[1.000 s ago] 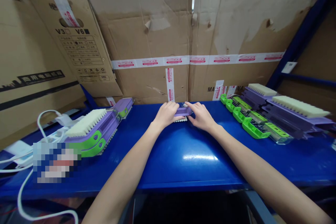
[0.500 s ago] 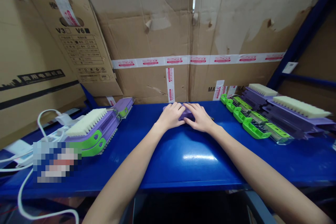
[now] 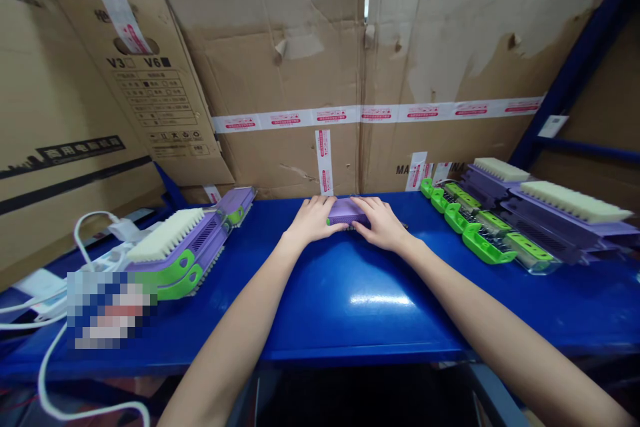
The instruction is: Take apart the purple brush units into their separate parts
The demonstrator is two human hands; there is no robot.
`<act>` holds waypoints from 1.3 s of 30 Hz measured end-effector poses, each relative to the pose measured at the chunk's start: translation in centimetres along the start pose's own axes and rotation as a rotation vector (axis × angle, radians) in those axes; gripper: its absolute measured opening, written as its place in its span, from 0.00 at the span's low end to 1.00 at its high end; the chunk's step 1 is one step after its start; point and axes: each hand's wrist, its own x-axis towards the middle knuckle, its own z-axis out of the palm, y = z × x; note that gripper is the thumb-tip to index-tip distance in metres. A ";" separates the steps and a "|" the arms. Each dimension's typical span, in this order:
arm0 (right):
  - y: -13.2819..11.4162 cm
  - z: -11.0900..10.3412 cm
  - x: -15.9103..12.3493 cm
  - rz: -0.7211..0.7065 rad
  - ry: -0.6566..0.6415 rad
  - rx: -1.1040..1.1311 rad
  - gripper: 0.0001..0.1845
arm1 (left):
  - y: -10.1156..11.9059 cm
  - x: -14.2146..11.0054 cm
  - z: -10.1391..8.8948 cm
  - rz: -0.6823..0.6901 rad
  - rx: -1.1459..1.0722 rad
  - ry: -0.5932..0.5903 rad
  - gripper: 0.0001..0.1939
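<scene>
In the head view, the left hand (image 3: 311, 221) and right hand (image 3: 383, 223) grasp opposite ends of a purple piece (image 3: 344, 207) between them, low over the blue counter (image 3: 330, 320), thumbs on its near side, probably to steady it. Purple units with green handles (image 3: 175, 287) lie left of the hands; green pieces (image 3: 487, 247) sit to their right, perhaps for easy reach.

left hand (image 3: 314, 219) shifted outward, purple case (image 3: 345, 209) clearer
</scene>
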 end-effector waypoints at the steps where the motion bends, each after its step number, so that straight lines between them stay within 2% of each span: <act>1: 0.0 0.0 0.0 0.000 -0.002 0.000 0.31 | 0.0 0.0 -0.1 -0.004 -0.003 -0.008 0.33; 7: 0.1 0.0 0.1 0.004 -0.006 -0.014 0.31 | -0.9 0.0 -0.1 -0.030 -0.041 -0.014 0.39; 14: 0.1 -0.2 0.0 0.021 0.035 -0.053 0.31 | -1.5 0.1 0.3 -0.035 -0.330 0.003 0.43; 19: 0.3 -0.3 -0.1 -0.010 0.075 -0.066 0.34 | -1.0 0.0 0.1 0.059 -0.212 0.067 0.44; 25: 0.7 0.3 0.0 -0.014 0.044 -0.097 0.38 | -0.4 0.0 -0.3 0.126 -0.101 0.091 0.46; 39: 0.9 -0.1 0.2 -0.037 0.029 -0.082 0.43 | -1.1 0.4 0.1 0.095 -0.163 0.063 0.52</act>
